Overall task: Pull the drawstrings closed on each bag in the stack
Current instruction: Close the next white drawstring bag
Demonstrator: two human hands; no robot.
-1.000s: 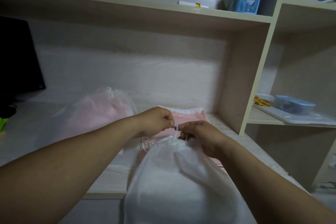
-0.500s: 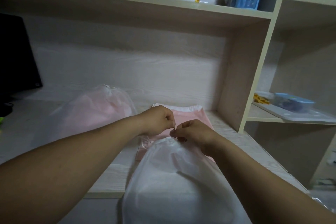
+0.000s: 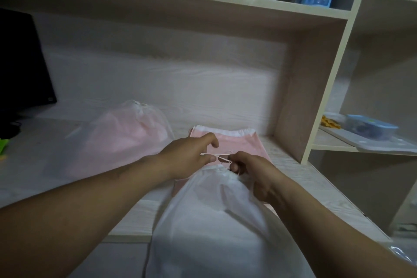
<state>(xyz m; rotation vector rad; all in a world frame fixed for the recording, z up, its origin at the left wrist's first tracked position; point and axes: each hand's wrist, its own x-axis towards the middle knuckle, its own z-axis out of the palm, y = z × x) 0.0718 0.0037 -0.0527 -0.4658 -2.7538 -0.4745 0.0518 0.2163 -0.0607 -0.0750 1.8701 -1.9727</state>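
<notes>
— Both hands meet at the neck of the white drawstring bag (image 3: pixel 214 221), which lies under the forearms and over the desk's (image 3: pixel 135 210) near edge.
— The right hand (image 3: pixel 259 174) is curled round the gathered neck. The left hand (image 3: pixel 187 158) catches the drawstring (image 3: pixel 216 156) between thumb and forefinger, and the cord is taut between the two.
— Just beyond the knuckles lies a flat pink bag (image 3: pixel 239 142). Left of the left hand sits a filled translucent bag (image 3: pixel 117 133).

Home study nook: wooden desk (image 3: pixel 140 216) with built-in shelves (image 3: pixel 270 4), monitor (image 3: pixel 20 63), storage box (image 3: pixel 370 128).
</notes>
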